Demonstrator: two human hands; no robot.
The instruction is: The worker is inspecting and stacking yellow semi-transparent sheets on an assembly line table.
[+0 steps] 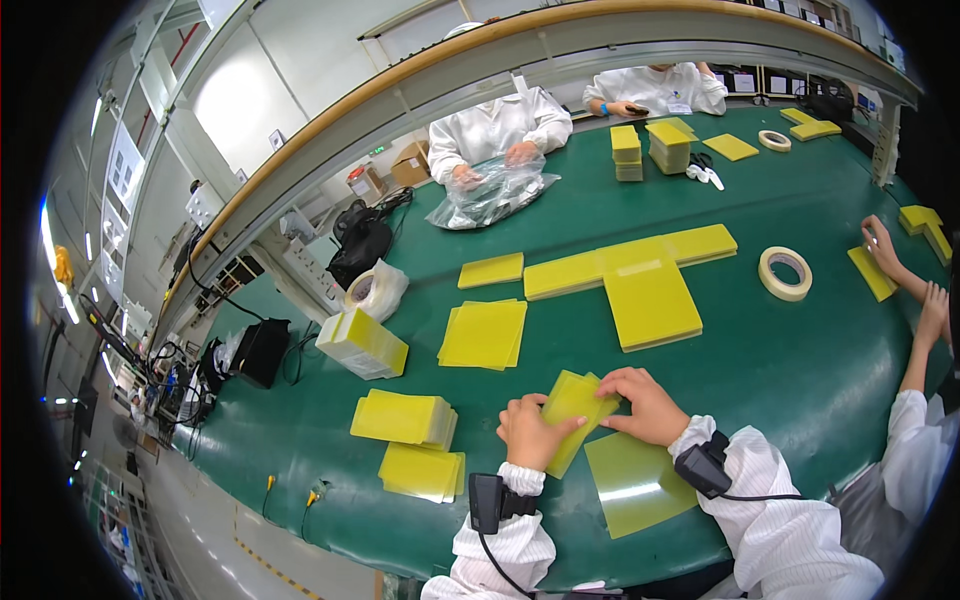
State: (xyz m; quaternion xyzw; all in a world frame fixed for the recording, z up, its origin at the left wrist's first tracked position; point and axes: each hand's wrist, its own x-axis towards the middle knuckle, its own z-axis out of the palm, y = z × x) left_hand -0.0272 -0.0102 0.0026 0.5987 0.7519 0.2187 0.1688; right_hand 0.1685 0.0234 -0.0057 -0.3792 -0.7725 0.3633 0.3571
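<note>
Between my two hands, above the green table, is a small fanned stack of yellow sheets (574, 402). My left hand (532, 432) grips its left side, with the thumb across the front. My right hand (645, 405) pinches the stack's right edge with thumb and fingers. Below my right hand a larger see-through yellow sheet (638, 490) lies flat on the table, catching a bright reflection. To the left of my left hand lie two stacks of yellow sheets, one (400, 416) thicker and one (422, 472) nearer and thinner.
Further off lie a loose pile of yellow sheets (482, 334), a T-shaped layout of stacks (652, 305) and a tape roll (785, 273). A white-sided block of sheets (364, 345) stands at left. Co-workers sit across and at right; one handles a clear plastic bag (493, 193).
</note>
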